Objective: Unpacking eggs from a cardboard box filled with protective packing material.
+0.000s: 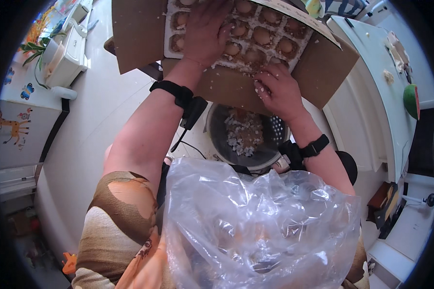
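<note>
Brown eggs (262,36) sit in the cells of a white foam tray (304,44) inside an open cardboard box (140,33). My left hand (208,36) lies over the tray's left part, fingers stretched forward and partly cut off by the top of the view; I see nothing held in it. At the near right corner of the tray is my right hand (280,91), its fingers curled in by the box's near edge. White crumbs stick to these fingers, and whatever they pinch is hidden. More crumbs are scattered over the tray and eggs.
Below the box stands a round basin (219,137) with holes in its side, holding pale broken bits (245,132). A clear plastic bag (260,226) covers my lap. To the right, a white counter (366,62) bears a cut watermelon (411,102). A white cabinet (70,55) stands left.
</note>
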Tool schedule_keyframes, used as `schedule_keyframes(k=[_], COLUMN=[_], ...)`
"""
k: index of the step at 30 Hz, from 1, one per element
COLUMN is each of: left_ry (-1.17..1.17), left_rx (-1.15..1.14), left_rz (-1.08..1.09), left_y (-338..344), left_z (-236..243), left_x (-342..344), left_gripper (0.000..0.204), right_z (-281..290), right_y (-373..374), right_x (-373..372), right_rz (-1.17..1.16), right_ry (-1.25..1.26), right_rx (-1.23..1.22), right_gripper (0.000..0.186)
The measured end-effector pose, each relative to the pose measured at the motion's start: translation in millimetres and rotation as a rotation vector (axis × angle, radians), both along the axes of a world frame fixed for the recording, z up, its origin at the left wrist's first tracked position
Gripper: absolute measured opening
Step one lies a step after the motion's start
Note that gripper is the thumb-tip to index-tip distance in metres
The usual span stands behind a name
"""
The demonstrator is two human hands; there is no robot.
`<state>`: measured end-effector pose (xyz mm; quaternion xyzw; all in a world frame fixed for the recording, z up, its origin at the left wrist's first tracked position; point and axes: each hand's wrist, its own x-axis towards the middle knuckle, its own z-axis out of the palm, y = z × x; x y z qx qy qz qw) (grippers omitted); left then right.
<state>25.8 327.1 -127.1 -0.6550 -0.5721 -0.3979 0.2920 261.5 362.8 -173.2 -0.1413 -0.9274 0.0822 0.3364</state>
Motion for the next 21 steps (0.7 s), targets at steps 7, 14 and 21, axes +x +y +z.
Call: schedule_keyframes(k=[7, 14, 21], left_ry=[-0.229, -0.145, -0.175], left_rx=[0.040, 0.031, 0.016], left_rz=[-0.170, -0.054, -0.045], left_y=[1, -3, -2], left_z=[-4, -4, -5], left_x=[-3, -7, 0], left_gripper=[0.046, 0.047, 0.046], right_z=[10, 7, 11], right_y=[-25, 6, 4], right_x=[-58, -23, -3], right_rz=[0.069, 0.080, -0.120], right_ry=[0.096, -0.094, 0.032], right_rx=[-0.061, -0.018, 0.026], right_gripper=[0.033, 0.034, 0.020])
